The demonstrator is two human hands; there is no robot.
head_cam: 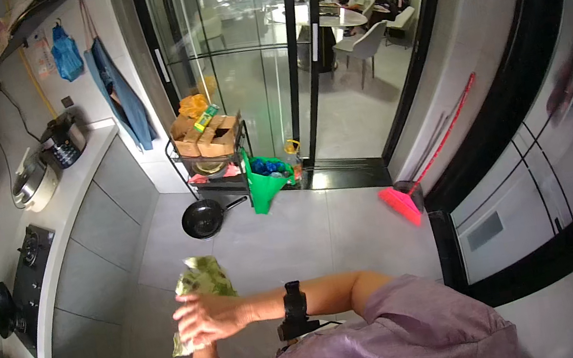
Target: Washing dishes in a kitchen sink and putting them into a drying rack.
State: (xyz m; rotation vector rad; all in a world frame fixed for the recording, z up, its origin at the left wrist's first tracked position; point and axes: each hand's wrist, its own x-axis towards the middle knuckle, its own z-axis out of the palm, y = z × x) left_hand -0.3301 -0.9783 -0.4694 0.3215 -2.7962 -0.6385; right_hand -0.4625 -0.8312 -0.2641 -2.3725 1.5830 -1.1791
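A crumpled green-and-white patterned piece [205, 277], either cloth or a soft wrapper, is held in front of my body above the floor. My right hand [205, 319] lies across it with the fingers wrapped over, and a pale end sticks out below them. Rising from the bottom edge, my left hand [205, 354] goes in under the right one. Only its wrist area shows, with a red bracelet and a black strap, so its fingers are hidden. A black strapped device sits on my right forearm.
A black frying pan [203, 219] lies on the floor by a wire rack [177, 154] with cardboard boxes. Beside it stand a green bag [266, 182] and an oil bottle [294, 160]. A pink broom [403, 205] leans right. The counter [78, 194] holds cookers and a gas hob [33, 278]. A person sits beyond the glass door.
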